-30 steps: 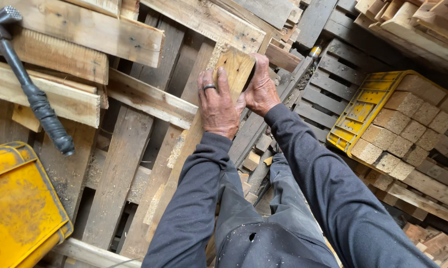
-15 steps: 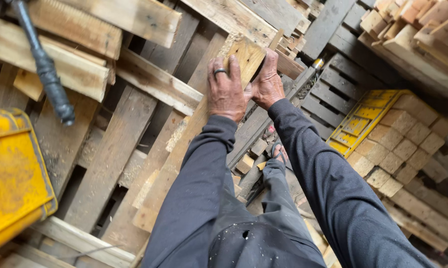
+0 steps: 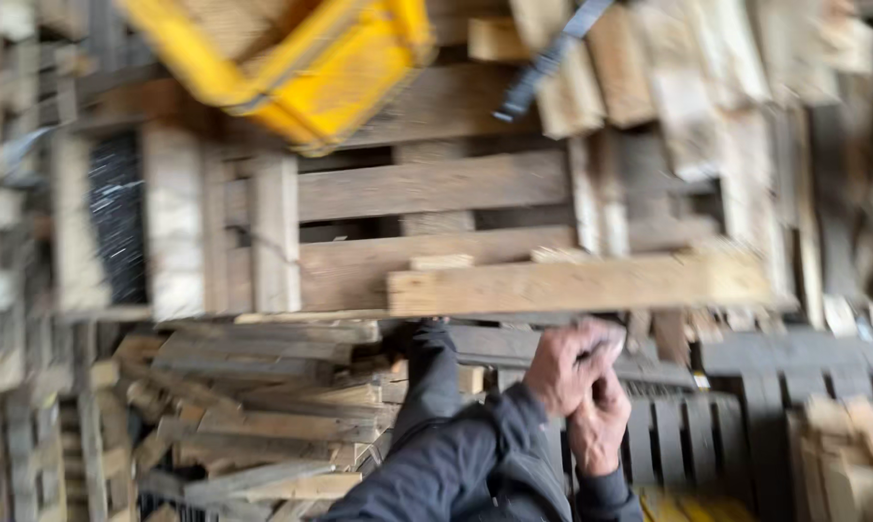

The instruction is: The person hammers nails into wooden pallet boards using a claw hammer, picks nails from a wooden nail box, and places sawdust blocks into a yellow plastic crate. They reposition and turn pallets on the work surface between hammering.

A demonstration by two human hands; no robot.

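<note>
Both hands' grips closed together, left hand (image 3: 569, 365), right hand (image 3: 599, 425), contents blurred

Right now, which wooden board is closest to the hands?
The long pale board lying flat just above the hands. The other boards sit higher up or off to the left.

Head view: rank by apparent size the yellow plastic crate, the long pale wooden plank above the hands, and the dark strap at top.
1. Yellow plastic crate, partly cut off.
2. Long pale wooden plank; close to the crate, blur makes it unsure.
3. Dark strap, clearly smallest.
</note>
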